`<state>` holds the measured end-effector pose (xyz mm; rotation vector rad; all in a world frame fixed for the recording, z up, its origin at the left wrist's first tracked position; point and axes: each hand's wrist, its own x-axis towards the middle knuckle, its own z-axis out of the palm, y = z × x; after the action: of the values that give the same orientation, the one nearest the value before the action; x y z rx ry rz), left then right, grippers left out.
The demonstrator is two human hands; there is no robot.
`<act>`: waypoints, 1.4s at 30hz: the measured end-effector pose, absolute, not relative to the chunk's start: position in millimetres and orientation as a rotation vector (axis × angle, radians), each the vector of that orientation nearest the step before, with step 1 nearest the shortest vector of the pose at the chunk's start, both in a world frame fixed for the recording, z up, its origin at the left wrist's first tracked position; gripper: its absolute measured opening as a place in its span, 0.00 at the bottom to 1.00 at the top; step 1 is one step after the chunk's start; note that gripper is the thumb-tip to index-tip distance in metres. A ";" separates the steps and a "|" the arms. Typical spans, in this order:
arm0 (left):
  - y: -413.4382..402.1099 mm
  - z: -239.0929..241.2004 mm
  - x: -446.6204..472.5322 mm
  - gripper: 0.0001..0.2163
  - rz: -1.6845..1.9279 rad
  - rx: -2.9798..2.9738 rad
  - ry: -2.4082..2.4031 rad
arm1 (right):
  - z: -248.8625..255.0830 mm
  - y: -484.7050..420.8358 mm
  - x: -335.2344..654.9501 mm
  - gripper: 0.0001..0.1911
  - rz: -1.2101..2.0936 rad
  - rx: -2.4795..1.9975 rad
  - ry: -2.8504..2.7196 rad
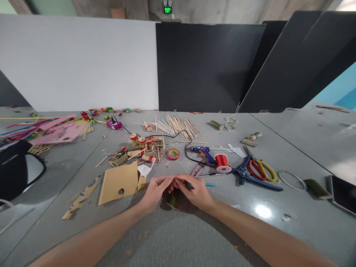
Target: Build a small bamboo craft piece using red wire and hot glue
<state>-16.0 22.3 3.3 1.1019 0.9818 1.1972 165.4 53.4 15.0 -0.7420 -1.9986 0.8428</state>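
My left hand (156, 191) and my right hand (196, 190) meet at the fingertips near the middle of the table. Both are closed in a pinch on a thin red cord (178, 206), which hangs from between them in a loose loop. Just beneath the fingers sits a green bamboo piece (171, 201), partly hidden; whether the cord is tied to it I cannot tell. A spool of red cord (221, 161) stands beyond my right hand. A blue-tipped pen (210, 184) lies by that hand's knuckles.
Brown card (118, 183) lies to the left. Behind it are bamboo pieces with red bands (141, 142), red tape (173, 154) and thin sticks (183, 126). A corded blue glue gun (204, 152), blue cutters (254, 178) and red-yellow scissors (261, 168) lie right. Dark panels (208, 66) stand behind.
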 end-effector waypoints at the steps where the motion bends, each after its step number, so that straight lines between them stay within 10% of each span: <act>1: 22.4 4.1 -15.8 0.19 1.190 1.114 0.980 | 14.1 53.3 165.7 0.11 0.809 -0.734 -2.004; 42: 25.0 8.7 -14.5 0.13 1.209 1.118 1.127 | 15.1 57.2 165.3 0.16 0.985 -0.874 -1.993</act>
<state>-14.5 25.0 8.7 1.1180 1.1265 1.2087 165.3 57.2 15.1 -0.8736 -1.9932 0.9853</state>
